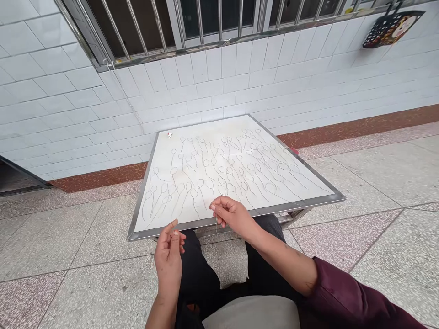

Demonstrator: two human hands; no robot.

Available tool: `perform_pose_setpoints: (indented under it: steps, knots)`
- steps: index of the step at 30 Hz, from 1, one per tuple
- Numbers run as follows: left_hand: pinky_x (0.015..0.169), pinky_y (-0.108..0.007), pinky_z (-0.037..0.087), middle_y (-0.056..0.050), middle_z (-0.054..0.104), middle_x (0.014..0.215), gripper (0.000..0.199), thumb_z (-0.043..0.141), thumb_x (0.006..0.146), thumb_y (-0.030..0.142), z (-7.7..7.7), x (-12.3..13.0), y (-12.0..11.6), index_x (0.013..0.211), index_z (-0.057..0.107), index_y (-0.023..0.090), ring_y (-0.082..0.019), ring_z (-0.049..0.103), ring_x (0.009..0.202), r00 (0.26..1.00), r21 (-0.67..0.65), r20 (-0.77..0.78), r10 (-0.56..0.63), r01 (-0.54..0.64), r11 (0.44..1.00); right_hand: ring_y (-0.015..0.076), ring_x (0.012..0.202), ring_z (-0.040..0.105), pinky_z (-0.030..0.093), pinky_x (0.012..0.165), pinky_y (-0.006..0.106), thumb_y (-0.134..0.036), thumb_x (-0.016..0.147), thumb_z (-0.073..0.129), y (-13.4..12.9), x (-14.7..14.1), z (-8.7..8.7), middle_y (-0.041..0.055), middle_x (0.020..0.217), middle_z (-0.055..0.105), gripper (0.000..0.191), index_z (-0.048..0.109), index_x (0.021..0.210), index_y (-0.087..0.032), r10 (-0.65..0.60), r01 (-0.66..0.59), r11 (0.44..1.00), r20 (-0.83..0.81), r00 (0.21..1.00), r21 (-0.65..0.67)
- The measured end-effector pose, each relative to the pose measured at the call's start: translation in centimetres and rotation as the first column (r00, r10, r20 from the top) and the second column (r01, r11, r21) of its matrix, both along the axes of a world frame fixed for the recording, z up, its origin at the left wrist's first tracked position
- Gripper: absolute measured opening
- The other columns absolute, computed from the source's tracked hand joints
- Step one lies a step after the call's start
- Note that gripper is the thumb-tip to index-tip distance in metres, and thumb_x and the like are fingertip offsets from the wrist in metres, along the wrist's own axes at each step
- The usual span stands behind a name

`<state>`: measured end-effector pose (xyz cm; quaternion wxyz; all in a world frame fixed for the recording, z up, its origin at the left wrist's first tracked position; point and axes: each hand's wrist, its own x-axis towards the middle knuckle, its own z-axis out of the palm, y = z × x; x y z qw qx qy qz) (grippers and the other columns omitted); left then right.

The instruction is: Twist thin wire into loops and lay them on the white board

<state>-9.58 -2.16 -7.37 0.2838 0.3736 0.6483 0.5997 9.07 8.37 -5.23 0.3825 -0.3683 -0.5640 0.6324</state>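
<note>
Right hand [229, 212] closed in a pinch, thumb against forefinger, has hold of a thin strand [216, 230] that hangs below it past the near edge of the table [212, 128]; gripping so high probably lets the length fall free. Beside it, the left hand [169, 251] is half open, fingers loosely curled, thumb and forefinger slightly apart, with nothing visible in its grasp. Many looped strands [200, 183] lie across the white tabletop, spread out, some overlapping, likely to limit tangling and keep each loop easy to see.
</note>
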Motion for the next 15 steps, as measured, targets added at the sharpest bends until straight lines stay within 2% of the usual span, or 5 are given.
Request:
perform_pose_setpoints:
  steps: [3,7,10,12,15]
  knots:
    - [0.054,-0.026,0.047,-0.002,0.065,0.071,0.051,0.055,0.089,0.059,-3.3,-1.0,-0.2,0.115,0.068,0.018,-0.017,0.059,0.063,0.993,-0.037,-0.112,-0.021,0.017,0.999,0.0086,0.053,0.051,0.044,0.052,0.024,-0.044,0.084,0.065,1.7,-1.1,0.5,-0.0027,0.07,0.059,0.026,0.062,0.083,-0.019,-0.005,0.006,1.0,-0.012,1.0,0.014]
    - [0.057,-0.03,0.05,-0.002,0.062,0.062,0.046,0.056,0.087,0.061,-6.2,-2.3,-0.8,0.099,0.076,0.021,-0.019,0.06,0.058,0.984,-0.03,-0.175,-0.016,0.011,0.999,0.0087,0.054,0.053,0.044,0.054,0.024,-0.039,0.083,0.066,5.5,-3.7,1.2,-0.0025,0.069,0.059,0.022,0.062,0.081,-0.018,-0.001,0.001,1.0,-0.006,1.0,-0.002]
    - [0.056,-0.032,0.052,-0.004,0.064,0.062,0.04,0.056,0.088,0.058,-8.2,-3.4,-1.4,0.093,0.078,0.024,-0.021,0.062,0.059,0.977,-0.027,-0.212,-0.037,0.032,0.999,0.008,0.056,0.054,0.045,0.055,0.022,-0.034,0.085,0.065,9.4,-6.6,2.1,-0.0019,0.071,0.06,0.018,0.061,0.081,-0.017,0.004,-0.004,1.0,0.014,1.0,-0.012]
    - [0.055,-0.03,0.053,-0.005,0.067,0.065,0.04,0.051,0.092,0.054,-9.7,-4.2,-1.7,0.095,0.077,0.025,-0.021,0.065,0.059,0.948,-0.037,-0.311,-0.071,0.063,0.997,0.0078,0.058,0.055,0.047,0.057,0.022,-0.031,0.086,0.064,12.5,-9.0,2.7,-0.0013,0.074,0.061,0.015,0.061,0.083,-0.017,-0.004,0.004,1.0,0.041,0.999,-0.021]
    - [0.056,-0.028,0.055,-0.003,0.065,0.06,0.045,0.043,0.096,0.053,-11.7,-4.7,-1.6,0.093,0.077,0.024,-0.018,0.064,0.054,0.893,0.029,-0.448,-0.045,0.065,0.997,0.0088,0.064,0.059,0.051,0.062,0.022,-0.026,0.09,0.064,17.6,-13.1,3.5,0.0,0.079,0.063,0.01,0.063,0.086,-0.016,-0.023,0.025,1.0,0.096,0.995,-0.014]
